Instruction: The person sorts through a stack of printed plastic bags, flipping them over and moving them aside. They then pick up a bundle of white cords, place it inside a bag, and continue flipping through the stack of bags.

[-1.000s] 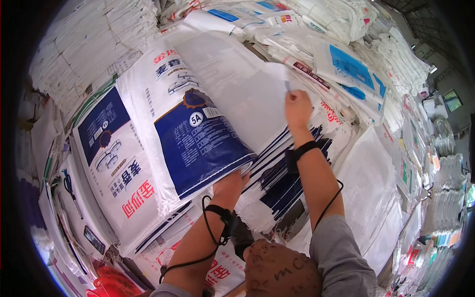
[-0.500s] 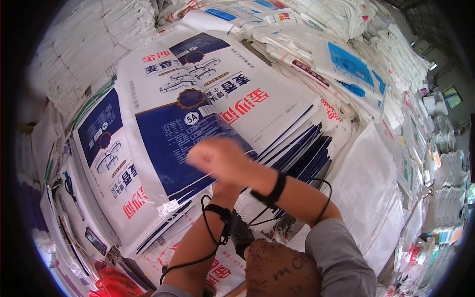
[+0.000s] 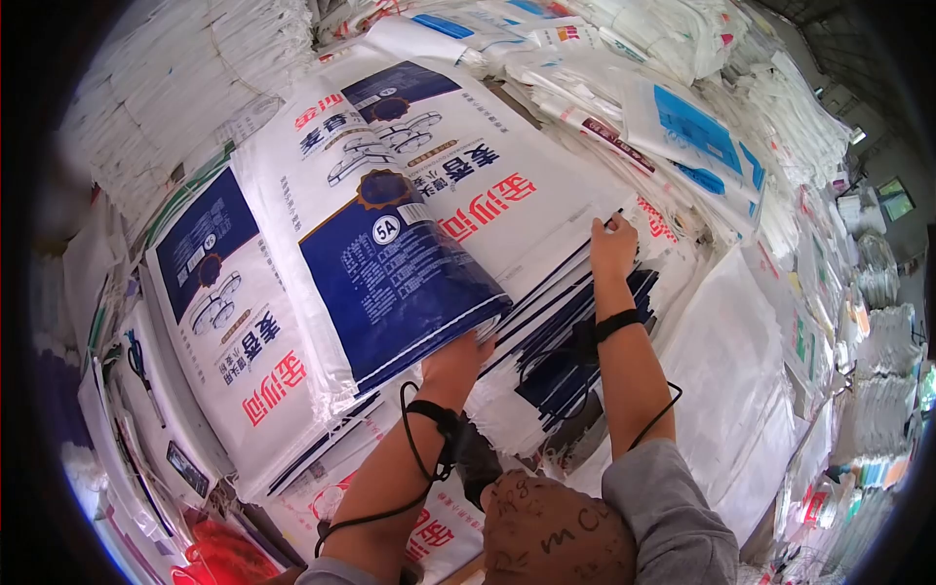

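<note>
A folded blue-and-white printed sack lies across the middle of the stack, its blue end marked 5A. My left hand reaches under the stitched edge of this sack, and its fingers are mostly hidden. Off to the right, my right hand pinches the corner of a white sack with red print. Below it, the dark blue ends of several stacked sacks fan out. A similar printed sack lies on the left side.
White sacks with blue print are piled at the upper right. Blue-handled scissors and a phone lie at the left. A red bag is at the lower left, and bundled white sacks rise behind.
My right hand has moved from over the folded blue sack to the right, onto a sack corner. The folded sack has shifted slightly right, while my left hand remains near its lower edge.
</note>
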The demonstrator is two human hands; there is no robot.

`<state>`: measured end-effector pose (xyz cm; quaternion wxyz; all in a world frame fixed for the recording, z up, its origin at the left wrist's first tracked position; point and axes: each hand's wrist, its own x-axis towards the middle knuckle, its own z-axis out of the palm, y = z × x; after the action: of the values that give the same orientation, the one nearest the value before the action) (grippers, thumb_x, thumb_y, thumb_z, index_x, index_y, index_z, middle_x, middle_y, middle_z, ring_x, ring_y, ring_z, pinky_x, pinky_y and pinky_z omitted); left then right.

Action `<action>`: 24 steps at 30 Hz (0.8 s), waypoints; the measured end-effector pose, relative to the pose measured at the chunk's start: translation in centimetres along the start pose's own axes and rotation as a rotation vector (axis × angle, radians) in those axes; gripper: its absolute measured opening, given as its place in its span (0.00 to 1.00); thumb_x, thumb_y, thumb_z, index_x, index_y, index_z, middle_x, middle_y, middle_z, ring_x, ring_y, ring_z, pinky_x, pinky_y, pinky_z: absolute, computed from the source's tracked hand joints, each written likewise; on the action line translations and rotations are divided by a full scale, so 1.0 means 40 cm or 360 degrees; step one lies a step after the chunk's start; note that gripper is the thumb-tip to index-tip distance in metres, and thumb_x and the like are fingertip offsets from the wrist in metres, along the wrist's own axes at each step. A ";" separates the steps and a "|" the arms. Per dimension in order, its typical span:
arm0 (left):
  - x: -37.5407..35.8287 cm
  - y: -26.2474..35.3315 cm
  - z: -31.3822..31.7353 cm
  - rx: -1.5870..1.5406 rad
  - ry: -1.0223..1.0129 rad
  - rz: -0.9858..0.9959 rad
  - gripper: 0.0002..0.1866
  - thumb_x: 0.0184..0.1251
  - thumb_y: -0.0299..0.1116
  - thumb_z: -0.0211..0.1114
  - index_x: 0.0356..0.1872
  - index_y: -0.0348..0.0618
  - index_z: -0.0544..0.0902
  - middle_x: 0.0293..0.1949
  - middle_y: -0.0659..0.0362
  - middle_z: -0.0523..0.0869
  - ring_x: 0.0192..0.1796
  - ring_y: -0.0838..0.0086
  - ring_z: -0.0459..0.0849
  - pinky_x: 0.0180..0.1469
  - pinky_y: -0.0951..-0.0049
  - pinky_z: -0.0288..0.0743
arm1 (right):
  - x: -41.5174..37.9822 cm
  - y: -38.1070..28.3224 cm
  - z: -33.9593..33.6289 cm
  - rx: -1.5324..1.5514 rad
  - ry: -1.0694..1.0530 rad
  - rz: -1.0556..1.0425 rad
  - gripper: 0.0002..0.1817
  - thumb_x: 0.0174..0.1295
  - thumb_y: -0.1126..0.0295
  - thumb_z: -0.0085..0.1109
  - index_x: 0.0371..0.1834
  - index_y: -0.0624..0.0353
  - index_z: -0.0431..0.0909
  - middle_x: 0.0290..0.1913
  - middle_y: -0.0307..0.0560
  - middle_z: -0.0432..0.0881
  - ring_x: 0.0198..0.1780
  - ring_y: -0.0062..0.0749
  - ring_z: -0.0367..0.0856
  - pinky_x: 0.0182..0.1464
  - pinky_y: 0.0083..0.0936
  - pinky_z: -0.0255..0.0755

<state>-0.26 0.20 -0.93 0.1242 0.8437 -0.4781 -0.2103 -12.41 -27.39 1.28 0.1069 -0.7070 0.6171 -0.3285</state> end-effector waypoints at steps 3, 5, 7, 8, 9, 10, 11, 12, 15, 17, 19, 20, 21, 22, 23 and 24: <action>0.001 -0.003 0.001 0.0029 0.0023 0.0019 0.42 0.67 0.62 0.56 0.69 0.35 0.69 0.69 0.40 0.69 0.72 0.46 0.65 0.73 0.51 0.59 | 0.020 0.011 0.007 0.0089 -0.0104 0.0185 0.26 0.58 0.57 0.65 0.55 0.63 0.80 0.50 0.55 0.81 0.54 0.46 0.80 0.57 0.39 0.73; 0.000 0.000 0.005 0.0066 0.0067 0.0050 0.42 0.67 0.62 0.56 0.69 0.35 0.68 0.69 0.40 0.69 0.72 0.46 0.66 0.73 0.51 0.59 | 0.025 0.004 -0.006 0.0058 -0.0115 0.0154 0.26 0.56 0.58 0.65 0.54 0.64 0.80 0.49 0.54 0.81 0.54 0.44 0.79 0.58 0.38 0.73; -0.005 0.009 -0.013 0.0056 0.0049 0.0008 0.42 0.67 0.62 0.56 0.70 0.35 0.68 0.69 0.40 0.70 0.72 0.46 0.65 0.74 0.51 0.58 | 0.022 -0.028 -0.026 0.0099 -0.0082 0.0077 0.25 0.56 0.58 0.65 0.53 0.64 0.80 0.47 0.54 0.82 0.52 0.45 0.80 0.57 0.39 0.73; -0.004 0.009 -0.012 0.0056 0.0048 0.0008 0.42 0.67 0.62 0.56 0.70 0.35 0.68 0.69 0.40 0.70 0.72 0.46 0.65 0.74 0.51 0.58 | 0.023 -0.040 -0.030 0.0144 -0.0051 0.0002 0.25 0.56 0.58 0.65 0.52 0.64 0.80 0.46 0.53 0.83 0.51 0.45 0.81 0.56 0.39 0.74; -0.003 0.007 -0.010 0.0067 0.0043 0.0016 0.42 0.67 0.62 0.56 0.70 0.35 0.68 0.69 0.40 0.69 0.72 0.46 0.65 0.74 0.52 0.58 | 0.031 -0.042 -0.022 0.0143 -0.0052 0.0002 0.25 0.56 0.58 0.65 0.52 0.64 0.80 0.46 0.53 0.83 0.51 0.45 0.81 0.56 0.39 0.74; -0.002 0.006 -0.009 0.0079 0.0040 0.0024 0.42 0.67 0.62 0.56 0.70 0.35 0.68 0.69 0.40 0.69 0.72 0.46 0.65 0.74 0.52 0.58 | 0.044 -0.045 -0.009 0.0234 -0.0096 0.0059 0.24 0.56 0.58 0.65 0.52 0.63 0.80 0.43 0.53 0.84 0.49 0.46 0.82 0.55 0.39 0.74; -0.002 0.005 -0.009 0.0079 0.0041 0.0023 0.42 0.67 0.62 0.56 0.70 0.35 0.68 0.69 0.40 0.69 0.72 0.46 0.65 0.74 0.52 0.58 | 0.056 -0.050 0.003 0.0325 -0.0139 0.0115 0.23 0.56 0.58 0.64 0.51 0.62 0.81 0.41 0.53 0.85 0.47 0.47 0.83 0.54 0.40 0.75; -0.001 0.004 -0.009 0.0076 0.0041 0.0030 0.42 0.67 0.62 0.57 0.70 0.36 0.68 0.69 0.40 0.69 0.72 0.47 0.65 0.74 0.52 0.58 | 0.063 -0.053 0.023 0.0325 -0.0140 0.0112 0.23 0.56 0.58 0.64 0.51 0.62 0.81 0.41 0.53 0.85 0.47 0.47 0.83 0.54 0.40 0.75; -0.002 0.006 -0.010 0.0064 0.0063 0.0042 0.42 0.67 0.62 0.57 0.70 0.36 0.68 0.69 0.41 0.69 0.72 0.47 0.65 0.74 0.53 0.58 | 0.058 -0.104 0.071 0.0148 -0.0093 -0.0213 0.16 0.60 0.64 0.59 0.48 0.58 0.81 0.40 0.56 0.85 0.45 0.53 0.83 0.50 0.43 0.76; 0.000 0.008 -0.016 0.0062 0.0075 0.0046 0.41 0.67 0.62 0.57 0.70 0.36 0.68 0.69 0.41 0.69 0.72 0.48 0.65 0.74 0.53 0.58 | -0.027 -0.241 0.040 0.0284 -0.0189 -0.0651 0.09 0.63 0.70 0.54 0.44 0.56 0.80 0.42 0.56 0.83 0.44 0.57 0.82 0.47 0.46 0.75; 0.001 0.014 -0.028 0.0080 -0.0071 -0.0023 0.40 0.67 0.61 0.57 0.71 0.39 0.67 0.69 0.42 0.70 0.73 0.51 0.65 0.74 0.54 0.58 | -0.176 -0.376 0.006 0.0693 -0.0350 -0.0999 0.06 0.62 0.71 0.58 0.42 0.54 0.81 0.37 0.52 0.83 0.39 0.52 0.82 0.41 0.42 0.75; 0.010 -0.008 0.028 0.0083 -0.0078 -0.0017 0.40 0.67 0.61 0.57 0.71 0.39 0.67 0.69 0.42 0.70 0.73 0.51 0.65 0.74 0.54 0.58 | -0.245 -0.433 -0.037 0.0503 -0.0568 -0.1271 0.06 0.62 0.73 0.57 0.41 0.53 0.81 0.38 0.51 0.81 0.39 0.52 0.81 0.41 0.42 0.75; 0.023 -0.040 0.104 0.0018 0.0152 0.0169 0.38 0.67 0.60 0.59 0.69 0.40 0.70 0.68 0.43 0.71 0.71 0.51 0.68 0.72 0.54 0.62 | -0.318 -0.463 -0.053 0.0759 -0.0703 -0.1391 0.06 0.61 0.73 0.56 0.39 0.53 0.80 0.37 0.50 0.80 0.39 0.52 0.80 0.40 0.43 0.75; 0.036 -0.072 0.179 -0.0019 0.0379 0.0361 0.36 0.66 0.58 0.60 0.67 0.41 0.72 0.67 0.45 0.73 0.69 0.51 0.72 0.69 0.54 0.66 | -0.380 -0.484 -0.069 0.0835 -0.0889 -0.1578 0.05 0.62 0.73 0.55 0.39 0.54 0.80 0.37 0.50 0.80 0.39 0.51 0.80 0.40 0.43 0.75; 0.051 -0.091 0.234 -0.0033 0.0434 0.0393 0.36 0.67 0.58 0.60 0.67 0.42 0.72 0.67 0.45 0.73 0.69 0.51 0.71 0.69 0.54 0.66 | -0.428 -0.492 -0.086 0.0911 -0.1078 -0.1765 0.05 0.62 0.73 0.55 0.39 0.54 0.79 0.37 0.49 0.80 0.38 0.51 0.80 0.40 0.43 0.75; 0.049 -0.086 0.222 -0.0015 0.0423 0.0366 0.36 0.67 0.58 0.59 0.67 0.42 0.72 0.67 0.45 0.73 0.69 0.51 0.71 0.69 0.54 0.66 | -0.467 -0.487 -0.108 0.0814 -0.1311 -0.1856 0.07 0.60 0.74 0.55 0.39 0.54 0.80 0.38 0.49 0.81 0.40 0.50 0.81 0.42 0.42 0.75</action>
<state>-0.99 0.19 -10.63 0.2135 0.8033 -0.5498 -0.0836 0.22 -4.48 9.21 0.2984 -0.9375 -0.0420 -0.1741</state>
